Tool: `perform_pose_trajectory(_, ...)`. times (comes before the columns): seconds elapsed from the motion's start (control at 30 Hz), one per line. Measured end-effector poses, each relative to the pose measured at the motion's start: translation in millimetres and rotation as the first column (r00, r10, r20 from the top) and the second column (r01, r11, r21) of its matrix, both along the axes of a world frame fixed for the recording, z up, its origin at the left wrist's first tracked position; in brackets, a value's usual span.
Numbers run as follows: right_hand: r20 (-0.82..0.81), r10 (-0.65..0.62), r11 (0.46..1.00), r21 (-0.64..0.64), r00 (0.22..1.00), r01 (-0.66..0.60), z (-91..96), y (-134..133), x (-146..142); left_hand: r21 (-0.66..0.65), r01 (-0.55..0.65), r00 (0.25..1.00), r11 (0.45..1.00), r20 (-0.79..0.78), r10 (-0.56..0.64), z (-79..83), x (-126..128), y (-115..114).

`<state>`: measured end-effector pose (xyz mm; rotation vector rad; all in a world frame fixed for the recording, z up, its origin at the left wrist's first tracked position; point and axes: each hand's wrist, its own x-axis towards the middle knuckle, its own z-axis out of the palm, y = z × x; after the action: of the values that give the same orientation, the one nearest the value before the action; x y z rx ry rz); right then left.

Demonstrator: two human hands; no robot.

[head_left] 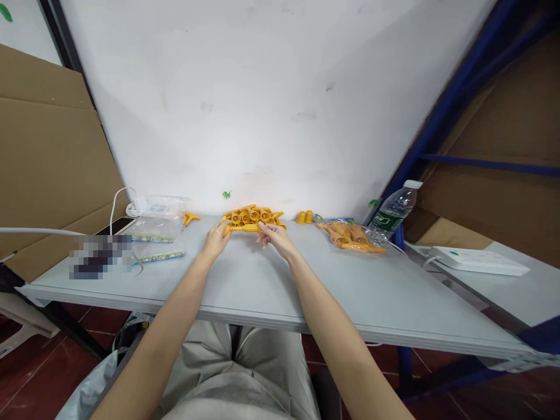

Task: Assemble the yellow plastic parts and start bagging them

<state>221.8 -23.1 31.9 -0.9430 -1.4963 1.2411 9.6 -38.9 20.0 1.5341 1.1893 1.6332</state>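
A long yellow plastic piece [245, 228] lies level between my hands, just above the table [258, 286]. My left hand [215, 240] is closed on its left end. The fingers of my right hand [275, 238] pinch its right end, with the lower fingers loosely curled. Right behind it is a heap of yellow plastic parts [255, 216], several with round cup-like openings facing me. Left of the heap sits a yellow T-shaped handle [190, 217] with a thin metal shaft. Two small yellow cups [304, 217] stand by the wall to the right.
At right, a clear bag of yellow parts [350, 236] lies beside a tilted water bottle [396, 207]. Clear plastic bags [160, 207], a phone [120, 224] and a white cable [114, 204] are at left. A white power strip [479, 260] rests on the far-right shelf.
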Motion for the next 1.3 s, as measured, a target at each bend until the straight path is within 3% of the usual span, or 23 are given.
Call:
perform_pose_trajectory(0.33,0.033,-0.16,0.987,-0.021,0.987,0.161,4.4,-4.8,-9.3,0.05,-0.015,0.996,0.999,-0.087,0.019,0.4,1.1,-1.2)
perform_pose_trajectory(0.47,0.109,-0.088,0.994,0.077,0.99,0.08,0.3,1.3,-1.4,0.047,-0.006,0.993,0.999,-0.116,0.012,-1.6,-0.8,1.9)
perform_pose_trajectory(0.57,0.119,-0.009,0.972,0.236,0.993,-0.02,-5.3,7.2,3.4,0.043,-0.005,0.987,0.999,-0.16,0.012,-3.2,-1.9,4.6)
perform_pose_trajectory(0.67,0.091,0.032,0.956,0.287,0.995,-0.057,-9.9,10.9,3.5,0.054,-0.013,0.979,0.998,-0.202,0.024,-3.8,-2.9,6.0)
perform_pose_trajectory(0.83,0.078,0.009,0.974,0.224,0.997,-0.026,-7.6,6.9,0.0,0.102,-0.095,0.856,0.99,-0.499,0.133,-3.8,-4.7,6.7)
perform_pose_trajectory(0.93,0.108,-0.008,0.979,0.204,0.994,-0.014,-2.3,1.5,-1.7,0.154,-0.106,0.794,0.982,-0.582,0.177,-4.7,-5.0,8.1)
perform_pose_trajectory(1.17,0.103,-0.068,0.993,0.098,0.992,0.058,1.3,-2.1,-6.2,0.196,-0.069,0.786,0.978,-0.593,0.174,-5.6,-5.8,10.2)
perform_pose_trajectory(1.3,0.079,-0.018,0.999,0.047,0.997,0.014,-0.3,0.7,-3.9,0.196,-0.059,0.801,0.979,-0.576,0.164,-6.1,-7.0,10.7)
